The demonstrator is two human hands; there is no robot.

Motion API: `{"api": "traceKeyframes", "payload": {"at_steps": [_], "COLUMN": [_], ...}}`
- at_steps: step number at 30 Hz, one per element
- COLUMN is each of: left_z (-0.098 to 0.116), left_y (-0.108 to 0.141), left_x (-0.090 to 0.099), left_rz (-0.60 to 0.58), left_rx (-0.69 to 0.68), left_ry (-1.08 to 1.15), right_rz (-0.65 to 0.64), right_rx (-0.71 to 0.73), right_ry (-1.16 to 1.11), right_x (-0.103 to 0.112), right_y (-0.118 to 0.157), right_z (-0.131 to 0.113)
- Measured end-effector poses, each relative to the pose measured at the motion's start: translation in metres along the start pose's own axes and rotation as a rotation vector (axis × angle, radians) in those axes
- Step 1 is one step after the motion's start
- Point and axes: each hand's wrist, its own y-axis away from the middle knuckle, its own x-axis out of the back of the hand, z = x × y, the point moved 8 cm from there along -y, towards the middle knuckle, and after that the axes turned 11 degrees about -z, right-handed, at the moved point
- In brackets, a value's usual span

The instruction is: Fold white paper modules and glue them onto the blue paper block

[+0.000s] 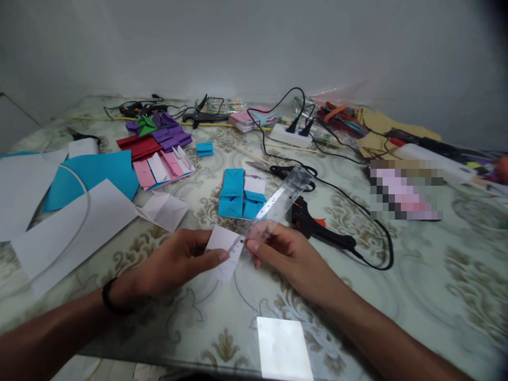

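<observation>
Between the thumb and fingers of my left hand is a small folded white paper. My right hand pinches the near end of a clear plastic ruler, which slants up to the right over the table. The ruler's near tip overlaps the right edge of the white paper. Just beyond my hands lie folded blue papers with a white piece among them. Black-handled scissors lie partly under the ruler. A black glue gun rests right of my right hand.
White sheets and a blue sheet spread at the left. Purple, red and pink folded papers sit behind them. A white power strip with black cables stands at the back. A white rectangle shows at the front edge.
</observation>
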Motion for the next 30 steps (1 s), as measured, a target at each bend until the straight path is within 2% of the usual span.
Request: {"api": "traceKeyframes", "payload": {"at_steps": [5,20,22,25,27,30], "left_z": [-0.002,0.009,0.009,0.010,0.015,0.027], "left_y": [0.000,0.004,0.004,0.002,0.001,0.006], "left_x": [0.003,0.003,0.006,0.013,0.014,0.016], "left_rz": [0.022,0.044,0.064,0.142,0.216,0.365], "left_rx": [0.009,0.015,0.034,0.050,-0.008,-0.140], "left_ry": [-0.060,-0.139,-0.240,-0.607,-0.852,-0.943], "right_rz": [-0.012,-0.027,-0.014,-0.004,-0.002,-0.001], "right_rx": [-0.030,-0.021,-0.018,-0.024,-0.027,-0.020], "right_ry": [0.016,-0.008,-0.025,-0.022,-0.015,-0.005], "right_x": [-0.001,-0.002,-0.002,-0.001,-0.001,-0.001], "right_y": [0.000,0.000,0.000,0.000,0.000,0.000], "right_z": [0.002,-0.002,-0.001,0.000,0.000,-0.001]}}
